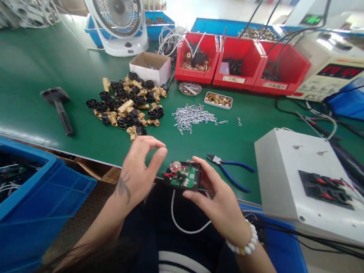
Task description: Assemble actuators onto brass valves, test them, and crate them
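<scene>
My right hand (216, 195) holds a small black housing (167, 181) at its right side, thumb below and fingers behind. The housing is uncovered, and a green circuit board (191, 178) with red wires and a round clear part shows inside. A white cable (173, 212) loops down beneath it. To the left, my left hand (141, 164) is raised over the table edge, fingers loosely curled and thumb slightly apart. Nothing shows in it. Just beyond its knuckles lies a pile of brass fittings with black knobs (126, 106). Blue-handled cutters (234, 163) lie near my right hand.
Metal clips (192, 118) lie mid-table, behind them a tray of small brass parts (218, 100) and red bins (196, 72). A black tool (61, 107) and a fan (117, 11) are left. A grey box (297, 167) stands right. Blue crates (70, 189) flank me.
</scene>
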A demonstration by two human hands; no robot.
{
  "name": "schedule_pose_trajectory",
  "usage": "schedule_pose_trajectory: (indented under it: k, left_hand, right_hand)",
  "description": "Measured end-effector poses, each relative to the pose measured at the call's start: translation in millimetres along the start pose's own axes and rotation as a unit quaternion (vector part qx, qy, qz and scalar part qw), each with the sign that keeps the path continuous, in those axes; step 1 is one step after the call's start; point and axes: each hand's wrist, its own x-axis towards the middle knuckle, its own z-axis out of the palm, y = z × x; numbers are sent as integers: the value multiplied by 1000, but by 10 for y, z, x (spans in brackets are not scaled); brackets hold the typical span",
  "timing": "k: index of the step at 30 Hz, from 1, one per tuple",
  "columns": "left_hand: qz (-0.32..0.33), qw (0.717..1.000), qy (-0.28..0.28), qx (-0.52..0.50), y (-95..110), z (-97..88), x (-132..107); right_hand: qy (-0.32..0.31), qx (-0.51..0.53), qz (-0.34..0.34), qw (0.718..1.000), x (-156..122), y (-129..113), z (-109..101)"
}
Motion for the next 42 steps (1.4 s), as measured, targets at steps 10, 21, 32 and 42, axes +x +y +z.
schedule_pose_trajectory:
  k: [10, 21, 32, 42]
  left_hand:
    - [-26, 971, 6, 239, -536, 71, 102]
    - [-6, 997, 45, -70, 266, 12, -152]
    - [-49, 958, -68, -276, 807, 34, -353]
    - [-110, 896, -169, -395, 797, -22, -396]
  right_hand:
    - [181, -313, -86, 928, 80, 69, 36]
    - [156, -138, -179, 962, -249, -185, 280]
    - [146, -69, -129, 978, -386, -287, 179]
    - [134, -86, -100, 982, -413, -375, 88]
